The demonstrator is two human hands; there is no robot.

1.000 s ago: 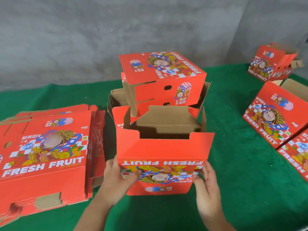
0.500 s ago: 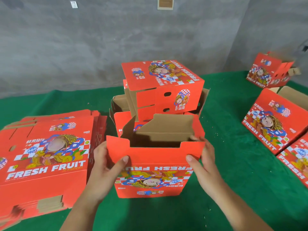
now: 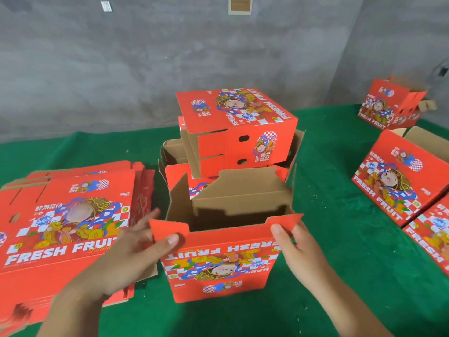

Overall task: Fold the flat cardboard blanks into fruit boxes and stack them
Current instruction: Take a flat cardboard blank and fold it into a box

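A red "FRESH FRUIT" box point(image 3: 218, 266) stands open-topped on the green cloth in front of me, its print upside down to me. My left hand point(image 3: 131, 254) pinches the left end of its near top flap, thumb on the red face. My right hand point(image 3: 295, 249) pinches the flap's right corner. Brown inner flaps stand up inside the box. Behind it rises a stack of folded boxes point(image 3: 235, 127). A pile of flat red blanks point(image 3: 63, 215) lies to the left.
More folded boxes lie on the right side of the green cloth point(image 3: 340, 276): one tilted point(image 3: 401, 176), one at the edge point(image 3: 432, 237), one far back point(image 3: 391, 105). A grey concrete wall closes the back.
Both hands have climbed from the box's lower front to its near top flap and now pinch its corners. The box stands a little nearer to me.
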